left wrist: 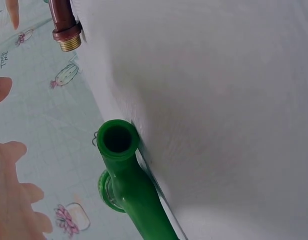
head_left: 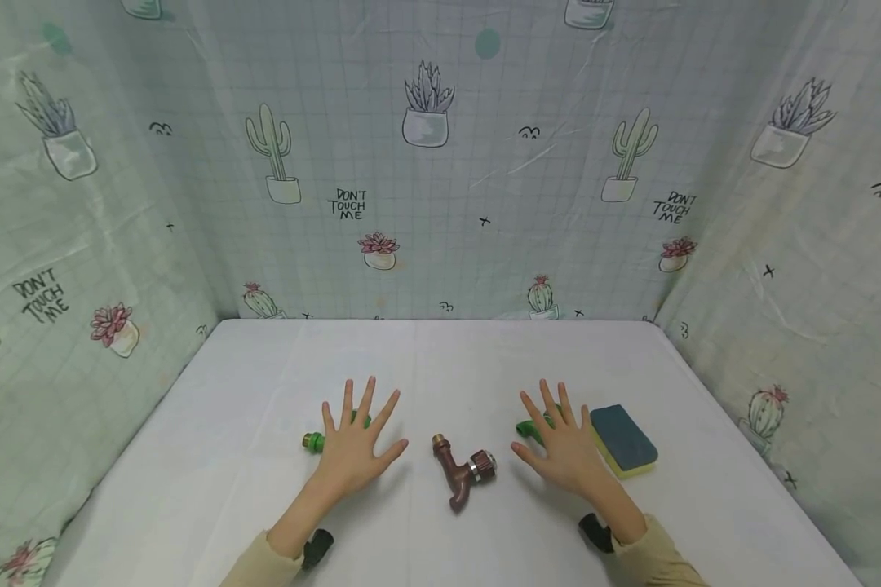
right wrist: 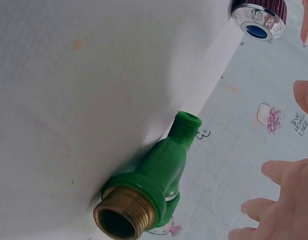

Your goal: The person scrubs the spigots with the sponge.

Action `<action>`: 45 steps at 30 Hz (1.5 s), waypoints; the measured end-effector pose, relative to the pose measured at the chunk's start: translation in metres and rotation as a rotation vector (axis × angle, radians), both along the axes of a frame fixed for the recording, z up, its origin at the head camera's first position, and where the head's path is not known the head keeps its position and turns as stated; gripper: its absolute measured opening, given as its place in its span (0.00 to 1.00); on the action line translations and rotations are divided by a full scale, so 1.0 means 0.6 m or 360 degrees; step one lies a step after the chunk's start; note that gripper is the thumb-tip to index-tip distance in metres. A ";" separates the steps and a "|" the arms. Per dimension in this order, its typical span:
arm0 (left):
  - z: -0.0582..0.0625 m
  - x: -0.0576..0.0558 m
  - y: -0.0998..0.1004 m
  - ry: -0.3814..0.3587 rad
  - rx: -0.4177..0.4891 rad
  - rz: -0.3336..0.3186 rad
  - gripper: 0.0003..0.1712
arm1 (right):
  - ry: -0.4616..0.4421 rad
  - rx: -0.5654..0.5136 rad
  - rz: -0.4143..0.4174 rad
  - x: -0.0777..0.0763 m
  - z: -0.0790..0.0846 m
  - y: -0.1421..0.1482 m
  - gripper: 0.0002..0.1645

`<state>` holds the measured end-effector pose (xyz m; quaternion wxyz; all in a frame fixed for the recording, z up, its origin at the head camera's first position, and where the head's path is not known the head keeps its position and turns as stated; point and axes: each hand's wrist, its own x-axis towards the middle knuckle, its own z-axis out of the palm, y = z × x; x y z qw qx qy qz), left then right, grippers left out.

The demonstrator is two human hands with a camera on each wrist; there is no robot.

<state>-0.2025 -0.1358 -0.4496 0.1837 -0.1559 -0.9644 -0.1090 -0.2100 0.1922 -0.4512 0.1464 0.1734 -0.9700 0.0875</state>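
Observation:
Both hands are held up with fingers spread, holding nothing. My left hand [head_left: 354, 456] is over a green tap [head_left: 312, 442], which its fingers partly hide. The left wrist view shows that tap's green spout [left wrist: 143, 200] with a round opening. My right hand [head_left: 567, 450] is above another green tap [head_left: 532, 430], also partly covered. In the right wrist view this tap [right wrist: 161, 170] has a brass threaded end. Between the hands lies a brown tap [head_left: 457, 475] with a brass thread and a ribbed knob [right wrist: 259, 17] with a silver cap.
A sponge [head_left: 624, 439], dark on top and yellow below, lies just right of my right hand. White cloth covers the table [head_left: 411, 359]. Cactus-print curtains [head_left: 440, 179] stand behind and along both sides. A black piece [head_left: 317, 548] shows under each wrist.

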 end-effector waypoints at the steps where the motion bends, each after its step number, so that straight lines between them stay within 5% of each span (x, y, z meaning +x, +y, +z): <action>1: 0.000 0.000 0.000 -0.0002 -0.0009 0.0005 0.41 | 0.0006 0.0001 0.0004 0.001 0.000 0.002 0.47; 21: 0.012 0.010 -0.033 -0.0059 -0.0102 -0.0110 0.41 | 0.0042 0.0086 0.0038 0.025 0.032 0.072 0.45; 39: 0.008 0.004 -0.111 0.0059 -0.0158 -0.0297 0.38 | 0.0185 0.0153 -0.0018 0.026 0.029 0.177 0.44; 45: 0.008 0.000 -0.125 0.0111 -0.0173 -0.0288 0.38 | 0.0118 0.0194 -0.0011 0.025 0.033 0.199 0.42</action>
